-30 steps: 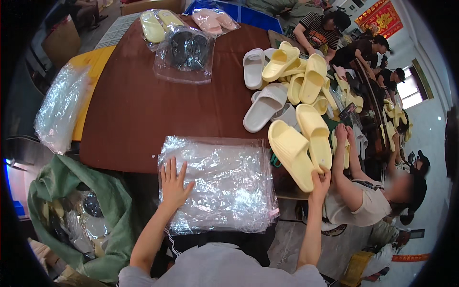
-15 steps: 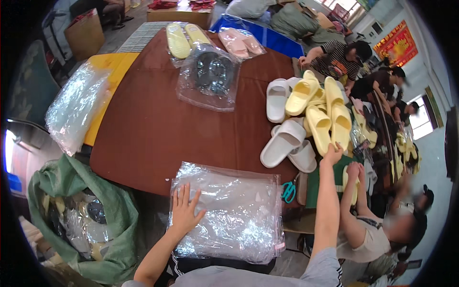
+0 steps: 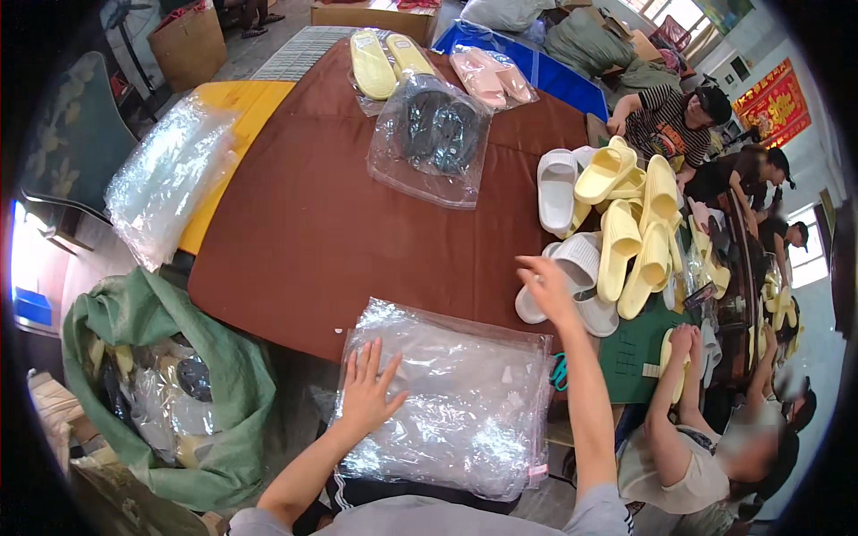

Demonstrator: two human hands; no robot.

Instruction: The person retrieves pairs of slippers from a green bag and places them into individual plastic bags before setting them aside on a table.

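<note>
My left hand [image 3: 374,393] lies flat with spread fingers on a stack of clear plastic bags [image 3: 447,411] at the table's near edge. My right hand [image 3: 547,288] hangs over the near pair of light grey slippers [image 3: 576,263], partly covering the left one. Its fingers reach leftward, loosely apart, and nothing shows in them. Just beyond and to the right are yellow slippers [image 3: 618,255] in a heap, some stacked on others. Another light grey slipper [image 3: 558,188] rests at the heap's far left. Teal-handled scissors [image 3: 559,372] lie against the right side of the bag stack.
On the brown tabletop [image 3: 357,232], bagged dark slippers [image 3: 438,134], yellow slippers [image 3: 374,67] and pink slippers [image 3: 492,76] lie at the far side. More clear bags [image 3: 174,170] cover a yellow board at left. A green sack [image 3: 241,402] stands below. Co-workers [image 3: 684,456] sit at right.
My right hand has come away from the yellow slippers and moved left over the grey pair. My left hand remains on the bags. The whole view has shifted slightly.
</note>
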